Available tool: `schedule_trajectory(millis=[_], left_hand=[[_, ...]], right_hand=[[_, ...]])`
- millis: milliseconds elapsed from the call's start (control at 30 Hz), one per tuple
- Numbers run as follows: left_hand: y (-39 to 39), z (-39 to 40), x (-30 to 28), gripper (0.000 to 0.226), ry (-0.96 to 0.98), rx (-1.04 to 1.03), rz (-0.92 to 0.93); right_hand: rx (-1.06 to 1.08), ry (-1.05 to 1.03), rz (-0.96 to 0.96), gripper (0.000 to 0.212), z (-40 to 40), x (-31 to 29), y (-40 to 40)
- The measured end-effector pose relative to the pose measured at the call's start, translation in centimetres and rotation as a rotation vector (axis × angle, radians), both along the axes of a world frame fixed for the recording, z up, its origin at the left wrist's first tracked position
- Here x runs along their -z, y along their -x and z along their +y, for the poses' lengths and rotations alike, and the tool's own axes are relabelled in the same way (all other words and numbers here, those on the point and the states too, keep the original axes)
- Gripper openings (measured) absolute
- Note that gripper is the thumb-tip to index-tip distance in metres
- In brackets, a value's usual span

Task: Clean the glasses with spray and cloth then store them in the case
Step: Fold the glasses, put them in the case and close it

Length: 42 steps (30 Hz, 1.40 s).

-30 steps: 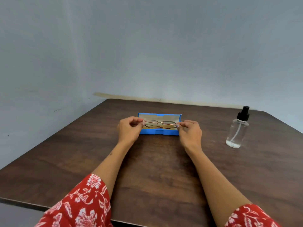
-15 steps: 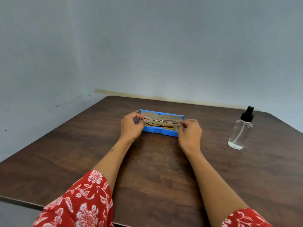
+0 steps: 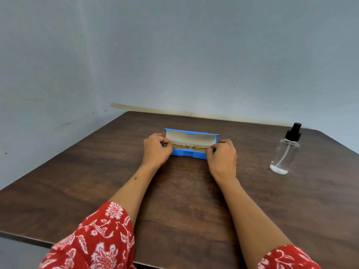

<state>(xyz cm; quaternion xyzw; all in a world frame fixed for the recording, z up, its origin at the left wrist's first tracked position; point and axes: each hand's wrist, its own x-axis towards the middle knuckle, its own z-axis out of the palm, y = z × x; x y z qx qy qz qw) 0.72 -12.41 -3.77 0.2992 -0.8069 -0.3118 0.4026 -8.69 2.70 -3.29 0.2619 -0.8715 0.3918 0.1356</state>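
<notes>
The glasses (image 3: 189, 147) are lying folded inside the open blue case (image 3: 191, 154), its lid standing up behind them. The left hand (image 3: 156, 150) is pinching the left end of the frame with curled fingers, and the right hand (image 3: 221, 155) is pinching the right end — both are sitting at the case's ends, touching it. The case is resting on the dark wooden table (image 3: 184, 191), toward its far side. A clear spray bottle (image 3: 285, 153) with a black nozzle is standing upright well to the right — apart from the hands. Red floral sleeves (image 3: 97, 241) are showing at the near edge.
</notes>
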Motion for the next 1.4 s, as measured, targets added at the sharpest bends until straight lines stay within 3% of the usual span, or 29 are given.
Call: schedule_trajectory(millis=[400, 600, 733, 833, 967, 1167, 1400], left_hand=[[-0.3, 0.7, -0.3, 0.019, 0.108, 0.010, -0.085], [-0.4, 0.8, -0.1, 0.023, 0.076, -0.027, -0.017], [-0.6, 1.0, -0.3, 0.023, -0.082, -0.021, 0.109], [-0.7, 1.1, -0.6, 0.047, -0.273, 0.012, 0.162], [-0.2, 1.2, -1.1, 0.077, -0.408, 0.070, 0.087], [1.3, 2.1, -1.5, 0.088, -0.395, -0.034, -0.004], [1.8, 2.3, -1.0, 0.077, -0.327, -0.136, -0.002]], right_hand=[[0.026, 0.060, -0.006, 0.023, 0.4, -0.2, -0.2], [0.109, 0.326, -0.028, 0.022, 0.4, 0.0, 0.2], [0.107, 0.431, -0.133, 0.038, 0.3, 0.2, 1.0], [0.002, 0.419, -0.242, 0.057, 0.2, 0.3, 1.3], [-0.104, 0.345, -0.294, 0.071, 0.3, 0.3, 1.5], [-0.121, 0.170, -0.227, 0.070, 0.3, 0.0, 2.1], [-0.136, 0.208, -0.249, 0.060, 0.4, 0.1, 3.0]])
